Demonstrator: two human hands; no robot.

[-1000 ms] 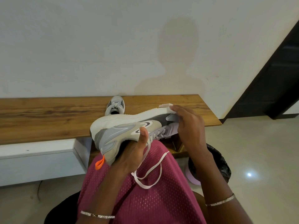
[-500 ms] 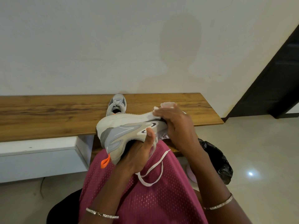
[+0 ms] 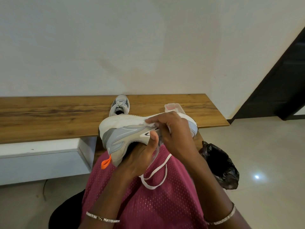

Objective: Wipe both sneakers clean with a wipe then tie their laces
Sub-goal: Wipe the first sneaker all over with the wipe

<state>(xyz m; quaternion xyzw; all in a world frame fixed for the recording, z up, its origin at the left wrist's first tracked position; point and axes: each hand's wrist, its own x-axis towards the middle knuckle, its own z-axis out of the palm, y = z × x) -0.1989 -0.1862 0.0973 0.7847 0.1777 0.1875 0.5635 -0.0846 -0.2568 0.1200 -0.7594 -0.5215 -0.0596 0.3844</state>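
left hand (image 3: 140,156) grips sneaker (image 3: 122,133) at collar, over lap; right hand (image 3: 175,136) pinches wipe (image 3: 151,125) against midsole. shoe looks light, upper soft, sole firm: brace at collar or heel. lace (image 3: 155,176) dangles untied. second sneaker (image 3: 119,105) on worktop (image 3: 49,116).

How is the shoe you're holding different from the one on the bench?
The held sneaker is tipped on its side in the left hand; the bench sneaker stands upright on the wooden bench. The right hand presses a wipe on the held sneaker; nothing touches the bench sneaker. The held sneaker's lace dangles loose; the bench sneaker's laces sit bunched on top. Both are grey and white.
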